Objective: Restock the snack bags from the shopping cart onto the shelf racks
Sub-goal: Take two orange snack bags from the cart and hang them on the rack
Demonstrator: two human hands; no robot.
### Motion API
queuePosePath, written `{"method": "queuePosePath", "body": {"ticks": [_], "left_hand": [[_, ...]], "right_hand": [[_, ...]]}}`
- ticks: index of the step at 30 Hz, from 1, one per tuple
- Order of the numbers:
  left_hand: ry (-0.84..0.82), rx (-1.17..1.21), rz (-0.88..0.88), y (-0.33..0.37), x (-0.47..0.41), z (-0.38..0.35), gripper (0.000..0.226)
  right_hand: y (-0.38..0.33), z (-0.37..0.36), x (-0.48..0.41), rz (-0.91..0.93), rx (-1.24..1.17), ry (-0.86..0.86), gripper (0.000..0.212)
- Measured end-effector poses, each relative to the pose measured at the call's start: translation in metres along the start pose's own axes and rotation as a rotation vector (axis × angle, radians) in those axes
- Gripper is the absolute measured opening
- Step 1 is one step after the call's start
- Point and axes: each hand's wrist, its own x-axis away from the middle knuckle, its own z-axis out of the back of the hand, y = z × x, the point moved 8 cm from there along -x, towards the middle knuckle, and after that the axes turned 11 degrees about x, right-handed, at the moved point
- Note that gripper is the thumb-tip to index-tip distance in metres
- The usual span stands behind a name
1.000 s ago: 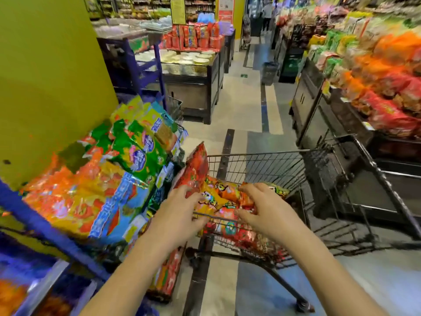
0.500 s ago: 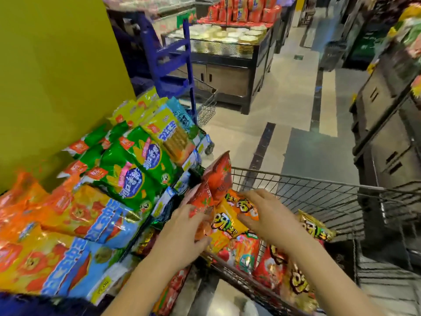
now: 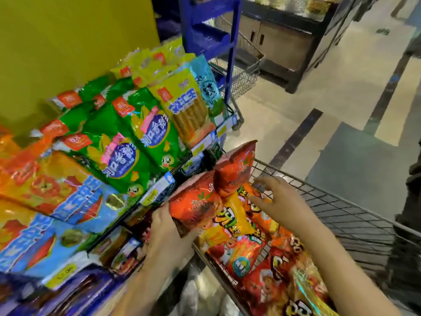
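My left hand (image 3: 166, 231) grips the red snack bag (image 3: 193, 206) by its lower left corner, fingers curled round the edge. The bag is lifted over the near-left corner of the shopping cart (image 3: 355, 213) and tilts toward 1 o'clock. A second red bag (image 3: 234, 169) stands just behind it at 1 o'clock, touching it. My right hand (image 3: 280, 201) hovers at 3 o'clock from the held bag, fingers spread and slightly bent, holding nothing. It's blurred, so I can't tell if the fingertips touch the bags below. A yellow bag (image 3: 234, 217) lies between my two hands, on top of the cart load. More orange and red bags (image 3: 273, 265) fill the cart toward 5 o'clock. The shelf rack (image 3: 159, 190) is at 9 o'clock, just beside the cart. It's stocked with green bags (image 3: 127, 142), orange-and-blue bags (image 3: 57, 190) lower left, and a yellow biscuit pack (image 3: 184, 103) at 12 o'clock from the green ones. A blue stand (image 3: 211, 30) and another wire cart (image 3: 246, 65) sit at 12 o'clock.
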Motion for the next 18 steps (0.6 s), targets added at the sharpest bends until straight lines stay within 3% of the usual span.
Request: {"method": "queuePosePath", "body": {"ticks": [11, 15, 18], "left_hand": [[0.308, 0.422, 0.160, -0.061, -0.024, -0.017, 0.118], [0.129, 0.368, 0.216, -0.067, -0.048, -0.034, 0.101], [-0.052, 0.223, 0.151, -0.060, -0.063, -0.044, 0.083]], "right_hand": [[0.025, -0.027, -0.047, 0.002, -0.011, -0.059, 0.055], [0.042, -0.027, -0.065, -0.027, -0.024, -0.055, 0.059], [0.056, -0.027, -0.081, -0.065, -0.038, -0.072, 0.066]]}}
